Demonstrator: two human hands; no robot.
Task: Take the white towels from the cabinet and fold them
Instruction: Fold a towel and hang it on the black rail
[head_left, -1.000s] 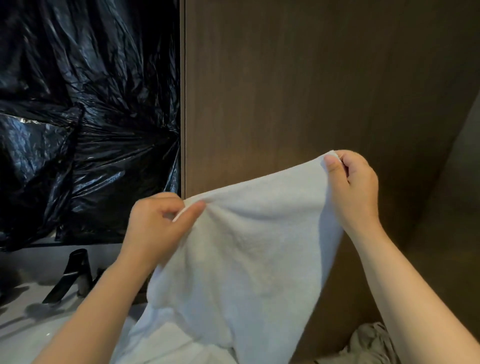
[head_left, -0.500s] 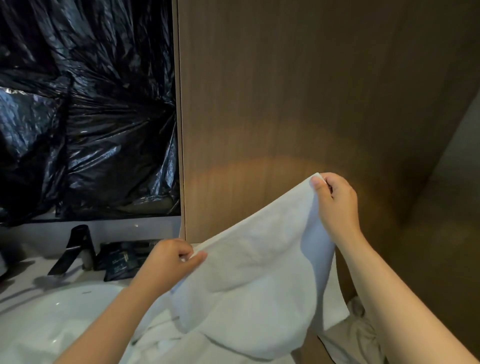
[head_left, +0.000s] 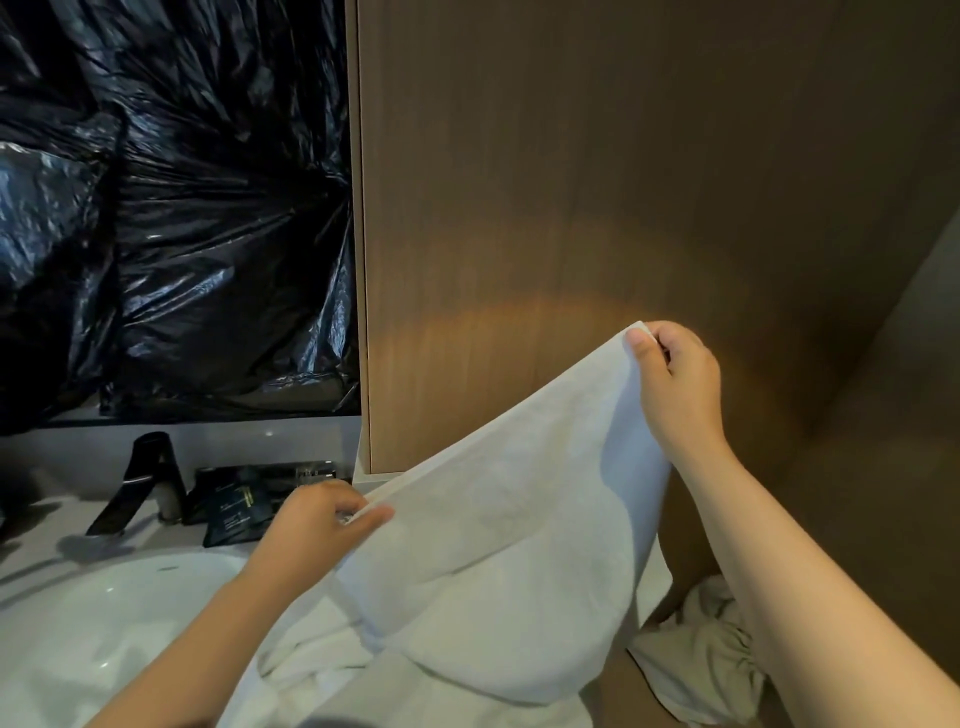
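- Both hands sit lower against the wooden cabinet (head_left: 571, 208) than a second ago, the left hand (head_left: 317, 525) lowest.
- Left hand pinches one top corner of the white towel (head_left: 509, 545); the right hand (head_left: 675, 384) pinches the other corner, higher up.
- Towel hangs stretched between them, its lower part bunched on the table beside the white sink (head_left: 104, 623).
- Crumpled pale cloth (head_left: 711, 660) lies lower right.

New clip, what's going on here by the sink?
A person holds a white towel up by its top edge in front of the wooden cabinet. The left hand pinches one end low by the sink; the right hand pinches the other end higher. The towel hangs open, not yet folded.
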